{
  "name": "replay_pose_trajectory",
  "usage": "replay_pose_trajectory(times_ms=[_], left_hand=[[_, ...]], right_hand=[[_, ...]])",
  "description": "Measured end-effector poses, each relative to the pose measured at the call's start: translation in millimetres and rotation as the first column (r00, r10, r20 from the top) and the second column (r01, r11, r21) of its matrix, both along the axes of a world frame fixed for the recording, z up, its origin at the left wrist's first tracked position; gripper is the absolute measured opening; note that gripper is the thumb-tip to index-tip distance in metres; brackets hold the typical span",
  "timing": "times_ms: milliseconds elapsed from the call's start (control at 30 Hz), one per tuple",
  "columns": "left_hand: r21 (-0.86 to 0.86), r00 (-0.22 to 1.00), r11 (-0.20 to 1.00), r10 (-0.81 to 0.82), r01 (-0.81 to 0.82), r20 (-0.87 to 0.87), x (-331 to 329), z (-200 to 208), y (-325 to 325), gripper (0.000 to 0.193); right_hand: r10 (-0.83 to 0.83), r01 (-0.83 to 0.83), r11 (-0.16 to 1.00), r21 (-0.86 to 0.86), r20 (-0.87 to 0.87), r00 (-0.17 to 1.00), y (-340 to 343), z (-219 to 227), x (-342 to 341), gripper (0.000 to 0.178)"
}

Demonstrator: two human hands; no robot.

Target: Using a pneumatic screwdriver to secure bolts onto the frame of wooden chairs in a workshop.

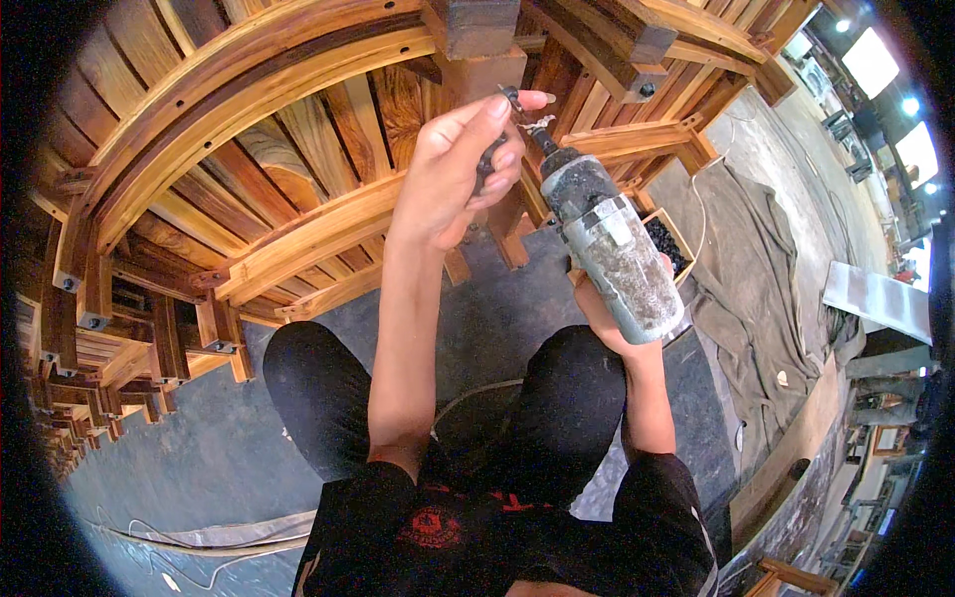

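Observation:
My left hand (460,164) is raised in front of the wooden frame. Its thumb and forefinger pinch a small black piece (511,98), and more dark pieces (489,164) sit under its curled fingers; their exact kind is too small to make out. My right hand (607,310) is wrapped round a worn grey power drill (612,249), partly hidden behind the tool's body. The drill tilts up and to the left, and its dark nose and bit (542,137) end just right of my left fingertips, near the wood.
Slatted, curved wooden furniture (298,169) fills the upper left, with square-ended legs (479,30) jutting out. Right of the drill stands a box (684,267) of small black pieces. A crumpled brown cloth (751,269) and a pale cable (699,204) lie on the floor.

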State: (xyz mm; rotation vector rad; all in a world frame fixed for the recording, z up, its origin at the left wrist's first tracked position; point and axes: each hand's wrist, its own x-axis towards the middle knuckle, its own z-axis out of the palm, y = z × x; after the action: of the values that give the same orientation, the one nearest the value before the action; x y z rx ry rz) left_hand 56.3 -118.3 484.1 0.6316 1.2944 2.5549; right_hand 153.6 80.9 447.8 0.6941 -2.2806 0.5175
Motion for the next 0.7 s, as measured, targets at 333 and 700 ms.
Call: replay_pose_trajectory(times_ms=[333, 700], left_hand=[[-0.024, 1.0, 1.0, -0.018, 0.017, -0.024, -5, 0, -1, 0.041], [0.269, 0.816, 0.96, -0.096, -0.075, 0.57, 15, -136, 5, 0.03]], right_hand=[[-0.134, 0.169, 0.976, -0.136, 0.236, 0.962, -12, 3, 10, 0.021], [-0.251, 0.326, 0.944, -0.047, 0.538, 0.805, -3, -19, 11, 0.033]])
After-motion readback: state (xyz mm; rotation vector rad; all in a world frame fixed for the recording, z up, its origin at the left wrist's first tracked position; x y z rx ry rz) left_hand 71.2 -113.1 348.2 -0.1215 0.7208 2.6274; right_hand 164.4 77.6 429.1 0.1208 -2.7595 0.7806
